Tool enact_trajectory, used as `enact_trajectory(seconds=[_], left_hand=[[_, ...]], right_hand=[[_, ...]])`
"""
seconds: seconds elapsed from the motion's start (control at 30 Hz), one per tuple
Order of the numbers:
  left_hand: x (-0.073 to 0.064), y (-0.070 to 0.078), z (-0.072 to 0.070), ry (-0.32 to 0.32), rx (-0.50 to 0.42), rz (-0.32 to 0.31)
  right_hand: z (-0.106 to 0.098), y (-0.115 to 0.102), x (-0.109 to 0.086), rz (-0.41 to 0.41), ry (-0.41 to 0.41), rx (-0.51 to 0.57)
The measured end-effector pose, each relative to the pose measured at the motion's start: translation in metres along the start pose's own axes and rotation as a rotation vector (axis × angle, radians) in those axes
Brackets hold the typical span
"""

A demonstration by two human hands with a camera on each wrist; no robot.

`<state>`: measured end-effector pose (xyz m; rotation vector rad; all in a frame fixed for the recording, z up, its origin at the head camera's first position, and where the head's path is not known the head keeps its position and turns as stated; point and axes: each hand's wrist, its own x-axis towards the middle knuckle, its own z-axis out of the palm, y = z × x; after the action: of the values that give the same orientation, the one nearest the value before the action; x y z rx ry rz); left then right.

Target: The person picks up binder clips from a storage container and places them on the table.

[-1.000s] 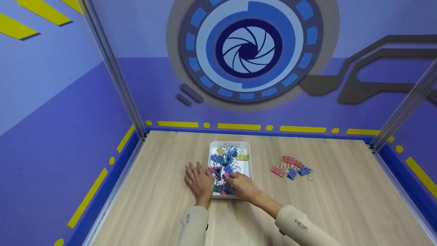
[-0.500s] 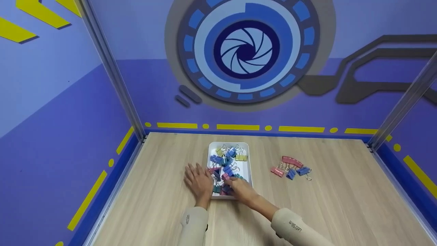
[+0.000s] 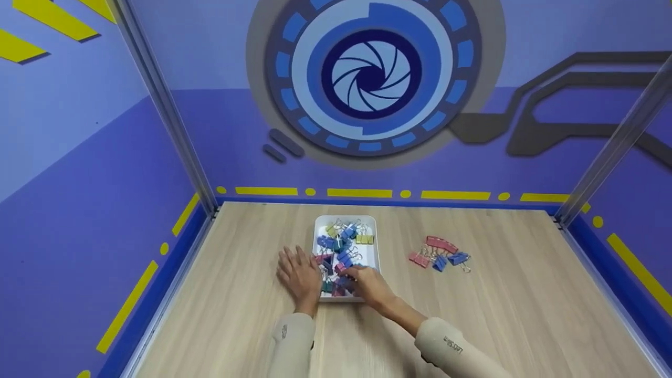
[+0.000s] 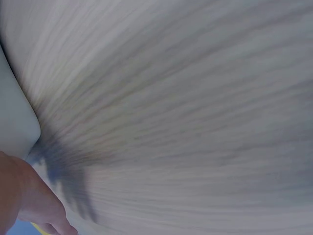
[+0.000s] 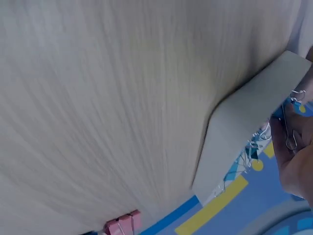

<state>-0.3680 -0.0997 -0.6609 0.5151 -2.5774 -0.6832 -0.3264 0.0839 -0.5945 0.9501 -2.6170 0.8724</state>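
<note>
A white tray (image 3: pixel 374 226) holds blue, green, pink and yellow binder clips. My right hand (image 3: pixel 370 286) reaches over its near right side, fingers curled down among the clips. In the right wrist view, the right hand's thumb and fingers pinch a blue binder clip (image 5: pixel 279 112), its wire handle lying against the fingers. A pink binder clip (image 3: pixel 340 267) lies in the tray right by those fingertips. My left hand (image 3: pixel 301 274) rests with fingers spread on the table along the tray's left edge. The left wrist view shows only part of the left hand (image 4: pixel 44 200) beside the tray wall.
To the right of the tray, a small group of binder clips lies on the wooden table (image 3: pixel 504 294): a row of red clips (image 3: pixel 441 243), a pink clip (image 3: pixel 419 259) and blue clips (image 3: pixel 459 258). Blue patterned panels (image 3: pixel 220 142) enclose the table's back and sides.
My right hand has shifted slightly within the tray, its fingers staying among the clips. The left hand keeps its place by the tray, and the head view has turned a little.
</note>
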Motion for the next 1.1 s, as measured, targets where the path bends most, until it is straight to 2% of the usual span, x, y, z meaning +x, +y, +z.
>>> enact_trajectory(seconds=[0.1, 0.2, 0.33, 0.43, 0.6, 0.7, 0.87, 1.0, 1.1], left_hand=[[0.001, 0.0, -0.002, -0.007, 0.003, 0.006], [0.002, 0.001, -0.003, -0.01, -0.011, 0.013], [0.003, 0.002, -0.004, -0.019, -0.011, 0.015], [0.002, 0.002, -0.004, -0.029, -0.013, 0.012], [0.001, 0.0, -0.004, -0.034, -0.016, 0.005], [-0.001, -0.001, -0.003, -0.045, -0.013, -0.003], [-0.004, -0.004, -0.003, -0.075, -0.004, -0.036], [-0.003, -0.002, -0.003, -0.054, -0.001, -0.024], [-0.003, 0.0, -0.004, -0.047, -0.005, -0.001]], right_hand=[[-0.021, 0.001, 0.003, -0.003, 0.037, 0.047], [-0.046, 0.012, 0.004, 0.005, 0.087, 0.081], [-0.085, 0.038, -0.004, 0.157, 0.101, 0.093], [-0.11, 0.064, -0.019, 0.269, 0.122, 0.004], [-0.138, 0.107, -0.052, 0.351, 0.15, -0.122], [-0.147, 0.127, -0.072, 0.426, 0.121, -0.169], [-0.145, 0.15, -0.09, 0.548, 0.03, -0.183], [-0.139, 0.161, -0.096, 0.613, -0.014, -0.166], [-0.134, 0.164, -0.097, 0.652, -0.013, -0.149]])
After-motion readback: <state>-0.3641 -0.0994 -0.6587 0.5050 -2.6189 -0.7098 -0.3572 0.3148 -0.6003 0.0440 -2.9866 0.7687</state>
